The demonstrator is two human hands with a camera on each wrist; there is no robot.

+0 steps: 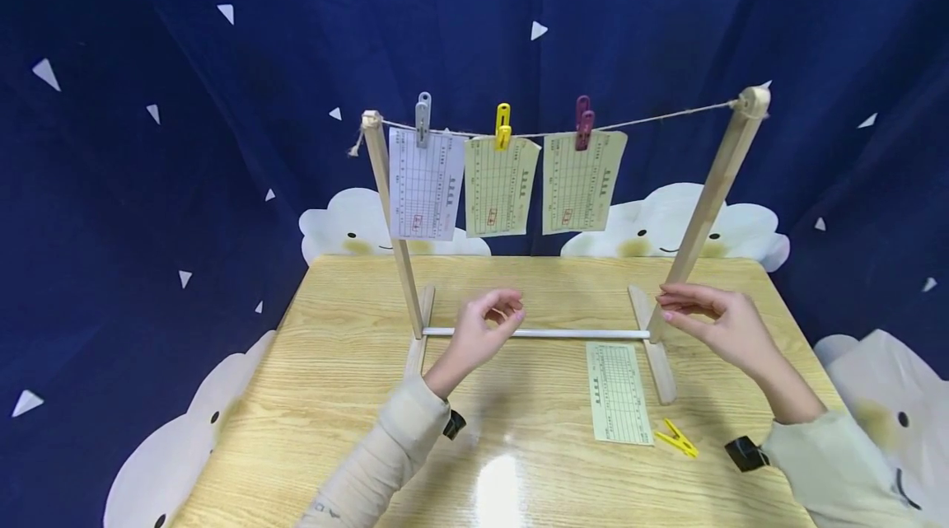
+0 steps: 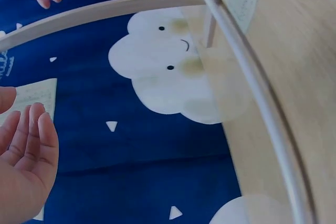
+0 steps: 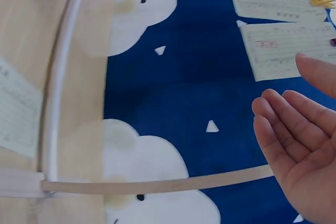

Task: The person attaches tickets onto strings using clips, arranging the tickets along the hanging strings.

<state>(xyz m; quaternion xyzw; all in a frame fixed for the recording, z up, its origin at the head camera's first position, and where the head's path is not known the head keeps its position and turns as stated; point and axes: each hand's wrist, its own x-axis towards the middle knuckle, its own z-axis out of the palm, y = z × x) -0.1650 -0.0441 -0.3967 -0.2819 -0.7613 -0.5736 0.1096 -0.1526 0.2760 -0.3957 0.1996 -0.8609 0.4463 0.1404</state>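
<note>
A wooden drying stand [image 1: 393,215] stands on the table [image 1: 341,396] with a string [image 1: 652,118] between its posts. A grey clip [image 1: 423,118], a yellow clip [image 1: 502,126] and a maroon clip [image 1: 584,123] each pin a paper slip to the string. My left hand [image 1: 504,310] hovers over the stand's white rod [image 1: 563,334], fingers loosely curled, holding nothing. My right hand [image 1: 667,304] floats beside the right post [image 1: 712,198], also holding nothing. The wrist views show bare palms, left [image 2: 23,150] and right [image 3: 299,145].
A loose yellow-green slip [image 1: 619,392] lies on the table in front of the rod, with a loose yellow clip [image 1: 676,437] beside it. A dark blue cloth [image 1: 148,182] with white clouds hangs close behind and around the table.
</note>
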